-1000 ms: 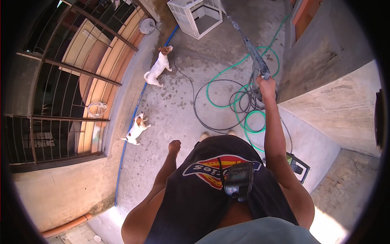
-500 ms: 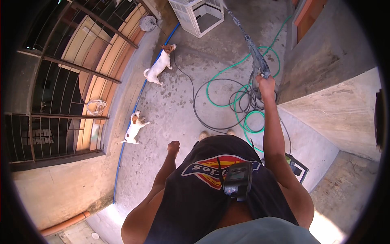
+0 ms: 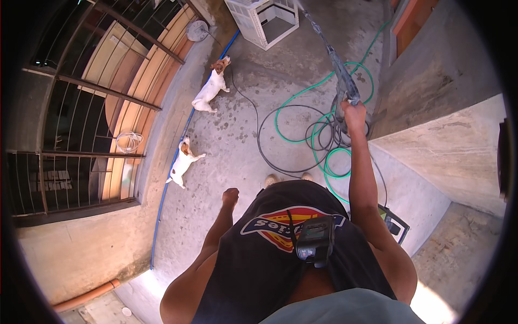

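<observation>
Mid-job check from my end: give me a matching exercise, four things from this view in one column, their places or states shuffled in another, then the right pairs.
Things
1. Spray wand
2. Left hand
3. Green hose
4. White box

Places or states
A. At the picture's top edge, with an open side
B. Fingers curled, no object visible in it
C. Held in the right hand
D. Looped on the floor

Pairs: 1-C, 2-B, 3-D, 4-A

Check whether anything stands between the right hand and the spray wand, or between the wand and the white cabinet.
Nothing visible does: the right hand grips the spray wand, and no object shows between it and the white cabinet. The green hose lies on the floor, partly beneath the wand.
</observation>
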`<state>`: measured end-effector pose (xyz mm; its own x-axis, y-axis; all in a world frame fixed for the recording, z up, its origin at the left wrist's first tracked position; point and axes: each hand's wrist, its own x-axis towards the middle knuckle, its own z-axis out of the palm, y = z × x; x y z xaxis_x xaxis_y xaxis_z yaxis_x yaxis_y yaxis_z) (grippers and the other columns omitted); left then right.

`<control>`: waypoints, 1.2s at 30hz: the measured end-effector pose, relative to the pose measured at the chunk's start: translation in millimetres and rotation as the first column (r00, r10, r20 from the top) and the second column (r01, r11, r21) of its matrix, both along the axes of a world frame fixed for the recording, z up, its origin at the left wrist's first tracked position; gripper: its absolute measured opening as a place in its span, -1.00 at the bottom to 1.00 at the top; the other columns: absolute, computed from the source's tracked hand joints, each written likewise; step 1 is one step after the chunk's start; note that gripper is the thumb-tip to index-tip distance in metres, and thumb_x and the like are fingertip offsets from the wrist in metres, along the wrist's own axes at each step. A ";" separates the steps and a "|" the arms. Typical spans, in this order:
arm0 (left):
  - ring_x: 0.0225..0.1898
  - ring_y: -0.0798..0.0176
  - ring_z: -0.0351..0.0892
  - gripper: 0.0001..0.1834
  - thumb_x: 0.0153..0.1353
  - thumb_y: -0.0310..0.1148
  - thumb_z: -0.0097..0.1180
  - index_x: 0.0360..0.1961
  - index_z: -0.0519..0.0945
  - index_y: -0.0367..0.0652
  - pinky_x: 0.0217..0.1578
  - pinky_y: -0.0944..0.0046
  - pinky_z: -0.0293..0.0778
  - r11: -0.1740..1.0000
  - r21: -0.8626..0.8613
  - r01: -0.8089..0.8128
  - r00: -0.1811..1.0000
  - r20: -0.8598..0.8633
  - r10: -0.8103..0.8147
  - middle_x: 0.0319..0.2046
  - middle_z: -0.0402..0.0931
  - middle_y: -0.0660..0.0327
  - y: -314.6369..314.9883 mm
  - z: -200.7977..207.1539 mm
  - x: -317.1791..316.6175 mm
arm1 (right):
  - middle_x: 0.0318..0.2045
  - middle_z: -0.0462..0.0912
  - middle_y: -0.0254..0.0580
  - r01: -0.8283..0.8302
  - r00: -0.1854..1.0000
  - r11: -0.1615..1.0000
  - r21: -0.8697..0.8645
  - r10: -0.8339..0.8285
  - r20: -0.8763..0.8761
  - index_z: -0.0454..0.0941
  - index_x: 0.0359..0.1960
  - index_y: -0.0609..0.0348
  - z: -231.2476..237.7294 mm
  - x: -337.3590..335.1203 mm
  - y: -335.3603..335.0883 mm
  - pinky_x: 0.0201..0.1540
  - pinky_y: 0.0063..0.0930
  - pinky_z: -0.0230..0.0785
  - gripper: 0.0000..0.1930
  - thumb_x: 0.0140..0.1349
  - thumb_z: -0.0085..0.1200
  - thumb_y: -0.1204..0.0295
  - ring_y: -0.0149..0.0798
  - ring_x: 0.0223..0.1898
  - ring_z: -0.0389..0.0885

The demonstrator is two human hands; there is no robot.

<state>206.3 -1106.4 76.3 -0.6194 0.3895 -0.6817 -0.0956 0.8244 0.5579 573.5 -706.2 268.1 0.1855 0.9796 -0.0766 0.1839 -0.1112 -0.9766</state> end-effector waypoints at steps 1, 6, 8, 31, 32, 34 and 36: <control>-0.70 0.43 0.32 -0.90 -0.04 -0.36 0.09 -0.60 0.59 -0.10 -0.65 0.31 0.25 1.000 -0.001 0.005 1.000 0.000 -0.005 -0.72 0.40 0.36 2.3 1.9 0.6 | -0.57 0.51 -0.40 0.005 1.000 1.000 -0.001 -0.005 0.000 0.54 -0.43 0.26 -2.0 1.6 1.6 -0.46 -0.51 0.22 -0.83 -0.08 0.09 0.45 -0.49 -0.53 0.38; -0.68 0.42 0.33 -0.88 -0.02 -0.35 0.07 -0.61 0.57 -0.11 -0.62 0.30 0.27 0.997 0.039 0.066 0.996 -0.056 -0.064 -0.73 0.38 0.36 8.3 6.2 0.3 | -0.57 0.51 -0.41 0.009 0.999 0.999 -0.036 -0.010 -0.036 0.53 -0.43 0.24 -1.0 1.0 3.7 -0.46 -0.51 0.22 -0.83 -0.08 0.10 0.45 -0.49 -0.53 0.38; -0.67 0.42 0.33 -0.88 -0.02 -0.35 0.07 -0.62 0.56 -0.11 -0.62 0.29 0.28 0.998 0.052 0.042 0.997 -0.068 -0.039 -0.73 0.37 0.35 12.3 8.0 3.8 | -0.56 0.51 -0.41 0.009 0.999 0.999 -0.040 -0.011 -0.039 0.53 -0.42 0.24 -1.9 1.8 4.7 -0.46 -0.50 0.22 -0.83 -0.09 0.10 0.45 -0.48 -0.53 0.38; -0.69 0.46 0.28 -0.91 -0.05 -0.39 0.07 -0.62 0.57 -0.10 -0.65 0.35 0.22 0.997 0.046 -0.055 0.998 -0.015 0.056 -0.74 0.34 0.40 16.3 10.0 13.2 | -0.59 0.51 -0.37 0.029 0.998 0.997 -0.065 -0.025 0.064 0.54 -0.45 0.27 -23.8 -1.1 25.1 -0.45 -0.47 0.24 -0.83 -0.10 0.06 0.45 -0.45 -0.54 0.38; -0.69 0.46 0.28 -0.90 -0.05 -0.38 0.07 -0.63 0.57 -0.09 -0.65 0.35 0.22 0.997 0.046 -0.067 0.998 -0.012 0.068 -0.74 0.34 0.39 16.4 10.9 14.1 | -0.59 0.51 -0.37 0.007 0.998 0.998 -0.069 -0.002 0.059 0.54 -0.44 0.27 -20.7 -1.8 26.5 -0.45 -0.46 0.24 -0.83 -0.10 0.06 0.45 -0.45 -0.54 0.38; -0.69 0.46 0.28 -0.89 -0.05 -0.38 0.06 -0.64 0.56 -0.08 -0.65 0.35 0.22 0.996 0.046 -0.078 0.997 -0.009 0.079 -0.75 0.34 0.39 15.9 10.0 13.9 | -0.59 0.51 -0.37 -0.015 0.998 0.997 -0.073 0.019 0.054 0.54 -0.44 0.27 -17.4 -1.7 28.7 -0.45 -0.46 0.25 -0.82 -0.10 0.06 0.45 -0.45 -0.54 0.38; -0.70 0.45 0.25 -0.87 -0.05 -0.37 0.04 -0.68 0.53 -0.06 -0.65 0.33 0.19 0.998 0.050 -0.036 0.999 -0.038 0.038 -0.76 0.32 0.38 16.3 8.0 13.4 | -0.59 0.51 -0.37 -0.023 0.997 0.998 -0.065 0.028 0.074 0.54 -0.44 0.28 -16.9 -1.1 30.0 -0.46 -0.46 0.25 -0.82 -0.10 0.07 0.45 -0.46 -0.54 0.38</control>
<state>219.7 -1090.1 84.3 -0.6599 0.3980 -0.6373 -0.1031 0.7922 0.6015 572.4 -676.2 251.2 0.1678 0.9777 -0.1259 0.2595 -0.1670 -0.9512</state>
